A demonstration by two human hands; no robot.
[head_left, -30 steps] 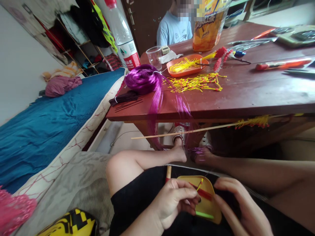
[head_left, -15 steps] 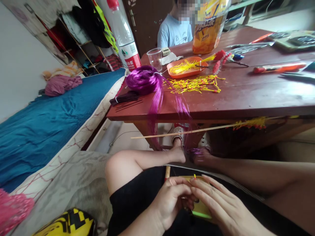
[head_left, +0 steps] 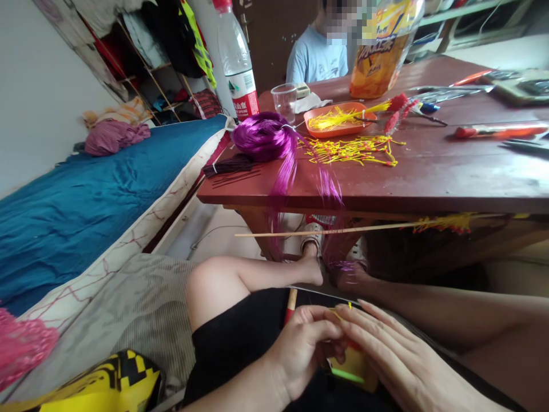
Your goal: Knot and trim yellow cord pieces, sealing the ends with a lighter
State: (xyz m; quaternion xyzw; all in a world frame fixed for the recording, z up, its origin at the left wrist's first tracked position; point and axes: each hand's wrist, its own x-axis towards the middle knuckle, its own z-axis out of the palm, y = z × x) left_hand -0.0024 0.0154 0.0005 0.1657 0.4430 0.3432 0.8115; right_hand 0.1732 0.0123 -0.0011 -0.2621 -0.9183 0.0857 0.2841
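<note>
Above my lap my two hands meet at the fingertips. My left hand [head_left: 302, 352] is closed in a pinch, thumb against fingers. My right hand [head_left: 386, 343] lies over its fingertips, with long fingers pressed together. A thin yellow strand [head_left: 350, 306] pokes out between the fingertips of both hands; most of it is hidden. Below them on the black cloth of my lap rests a yellow flat object [head_left: 354, 372] with a bright green edge, partly covered by my right hand. Beside my left hand a stick with a pale wooden end and red part [head_left: 291, 303] shows.
On the red-brown table [head_left: 429, 177] lie a purple fibre bundle [head_left: 261, 137], yellow red-tipped strands [head_left: 351, 150], an orange tray [head_left: 332, 133], bottles and tools. A thin stick [head_left: 321, 231] juts out below the tabletop edge. Someone in a light blue shirt [head_left: 317, 57] sits opposite.
The view has shifted a little, so the table appears slightly further right and lower. The yellow tip and my fingertips have moved slightly right; my hands keep nearly the same pose.
</note>
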